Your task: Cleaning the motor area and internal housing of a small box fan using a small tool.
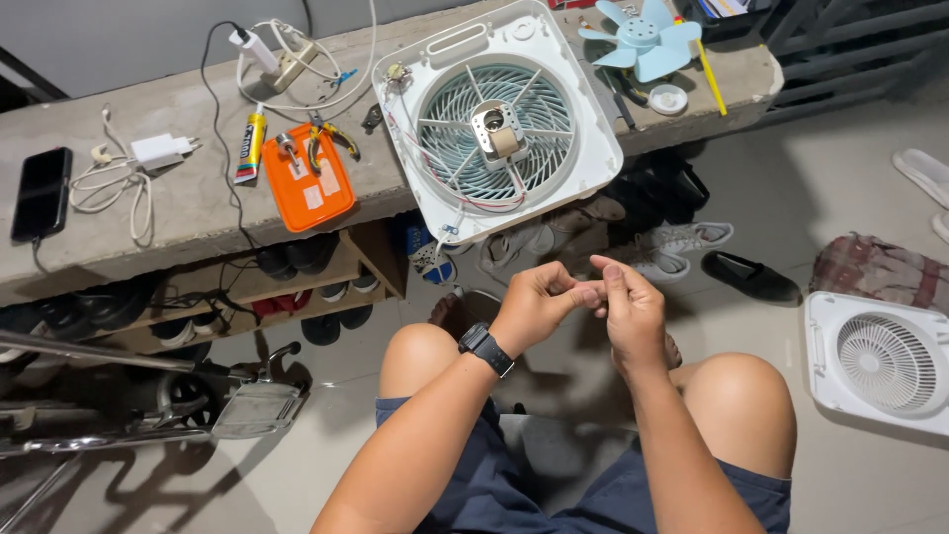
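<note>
2 hands pinched together below a fan housing at the tabletop edge.

Going rightward: the black phone [42, 193] lies near the tabletop's [188, 213] left end, the orange case [308, 184] near its front edge. The white fan housing [499, 124] overhangs that edge. Below it, left hand [534, 302] and right hand [633, 309] curl closed, fingertips meeting; whatever they pinch is too small to tell. Open floor separates them from a second fan cover [880, 361].

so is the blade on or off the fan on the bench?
Off. The fan housing lies flat with its bare motor hub exposed; the light blue blade lies apart on the concrete bench.
</note>
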